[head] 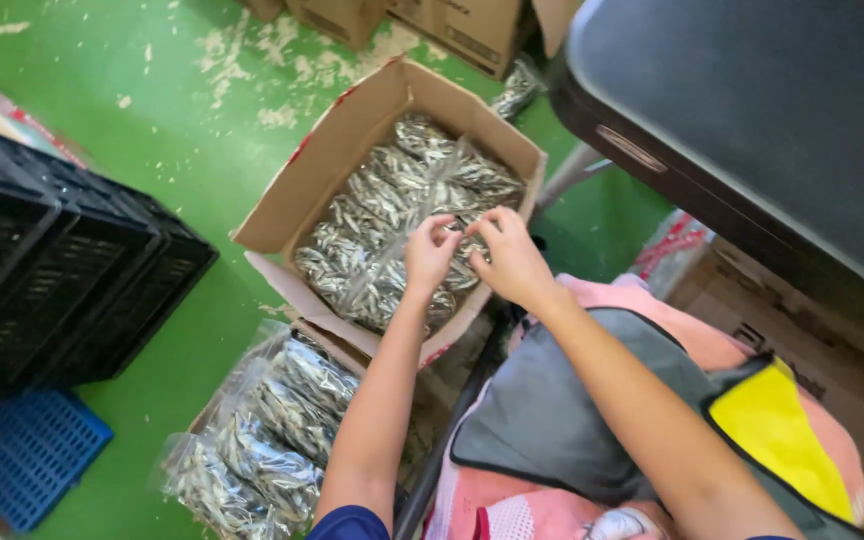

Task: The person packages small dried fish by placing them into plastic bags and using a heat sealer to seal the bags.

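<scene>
Both the left hand [430, 252] and right hand [508, 258] pinch one bag of dried fish [457, 240] in the cardboard box [352, 130] (fingers closed on its plastic), best lifted evenly.

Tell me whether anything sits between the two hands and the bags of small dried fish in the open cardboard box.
Nothing visible does. The left hand and right hand are already down on the clear bags of small silvery dried fish inside the open cardboard box, flaps folded outward.

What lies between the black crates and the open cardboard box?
Head view: only bare green floor lies between the black crates and the cardboard box.
</scene>
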